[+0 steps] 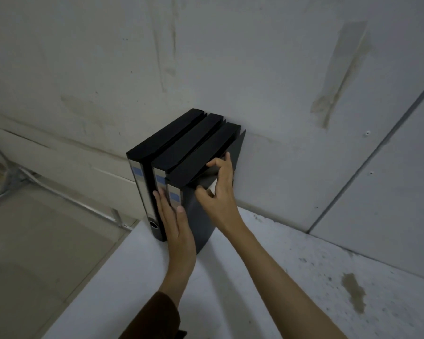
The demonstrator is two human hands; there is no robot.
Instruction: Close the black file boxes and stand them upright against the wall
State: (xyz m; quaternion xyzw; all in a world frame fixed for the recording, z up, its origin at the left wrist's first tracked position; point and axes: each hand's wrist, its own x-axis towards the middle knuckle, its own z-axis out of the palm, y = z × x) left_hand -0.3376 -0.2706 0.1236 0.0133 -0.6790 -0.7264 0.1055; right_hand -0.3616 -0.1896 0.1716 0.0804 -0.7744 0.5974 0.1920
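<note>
Three black file boxes stand upright side by side on the white table, backs against the wall. The left box (157, 143) and the middle box (186, 143) are closed, with grey and blue spine labels. The right box (206, 152) has its side cover (238, 152) hanging slightly ajar. My left hand (175, 223) lies flat, fingers apart, against the spines of the middle and right boxes. My right hand (218, 189) rests its fingers on the right box's loose cover, thumb spread below; it presses rather than grips.
The white table (267, 277) has its left edge just beside the boxes, with a drop to the floor (34, 241). A metal frame (12, 177) stands on the floor at left. The grey wall (255, 69) rises directly behind the boxes.
</note>
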